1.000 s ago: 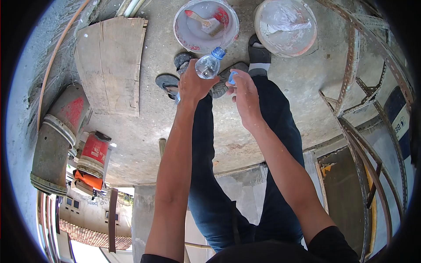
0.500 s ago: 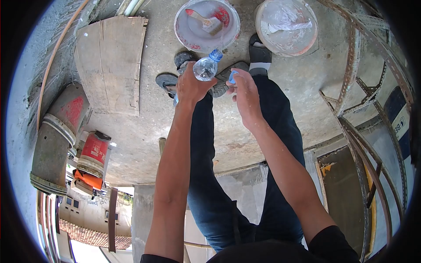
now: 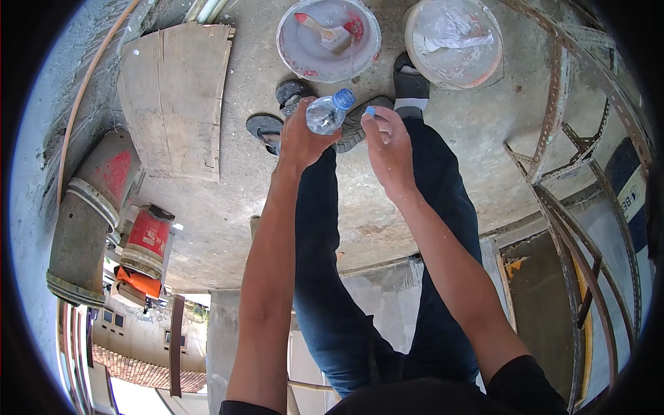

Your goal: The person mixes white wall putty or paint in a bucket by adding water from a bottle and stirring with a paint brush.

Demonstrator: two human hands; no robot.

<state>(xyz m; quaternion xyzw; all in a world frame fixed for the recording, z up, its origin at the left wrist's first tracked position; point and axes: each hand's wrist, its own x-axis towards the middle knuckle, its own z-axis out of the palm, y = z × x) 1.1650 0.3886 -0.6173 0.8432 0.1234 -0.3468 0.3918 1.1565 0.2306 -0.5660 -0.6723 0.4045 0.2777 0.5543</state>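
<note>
Concrete floor (image 3: 484, 152) spreads below us, with a worn board (image 3: 173, 104) on our left. Next, our left hand (image 3: 299, 142) wraps around a clear plastic bottle (image 3: 323, 116), tilted so its blue top (image 3: 342, 99) points away from us; we cannot tell whether it is capped. Beyond it sits a bucket (image 3: 296, 59) with a paintbrush (image 3: 325, 32) inside. Our right hand (image 3: 391, 149), half curled, pinches a small blue piece (image 3: 370, 111), perhaps a cap. Farther right stand a second bucket (image 3: 409, 52) and a metal frame (image 3: 551, 104). If the bottle is uncapped, more tilt could spill any liquid; a hard squeeze could buckle its thin wall, and a slack pinch could drop the blue piece.
</note>
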